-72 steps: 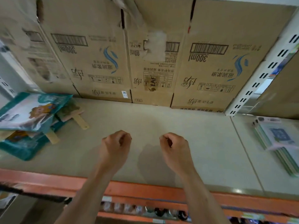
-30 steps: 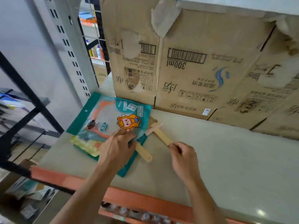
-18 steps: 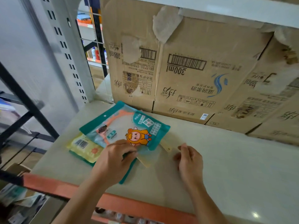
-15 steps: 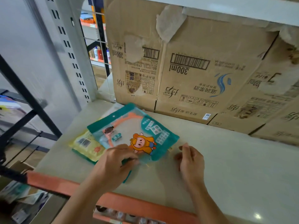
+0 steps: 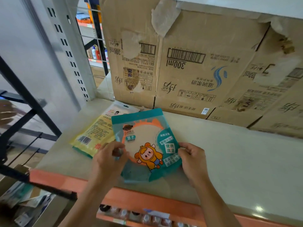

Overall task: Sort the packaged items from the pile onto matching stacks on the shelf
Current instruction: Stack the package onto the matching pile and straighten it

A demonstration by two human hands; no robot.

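Sporting a mascot (image 5: 148, 155) — teal packet (image 5: 144, 136)

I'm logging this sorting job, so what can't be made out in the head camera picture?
Head view, white packet: mostly covered by the yellow packet and teal mirror packet.
Head view, left hand: fingertips motion-blurred.
Head view, small items below the shelf: blurred, cut off by the bottom edge.

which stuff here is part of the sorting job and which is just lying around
Job: teal pack, held by left hand and right hand; yellow pack; white pack; shelf.
Lying about: cardboard boxes; bottles behind.
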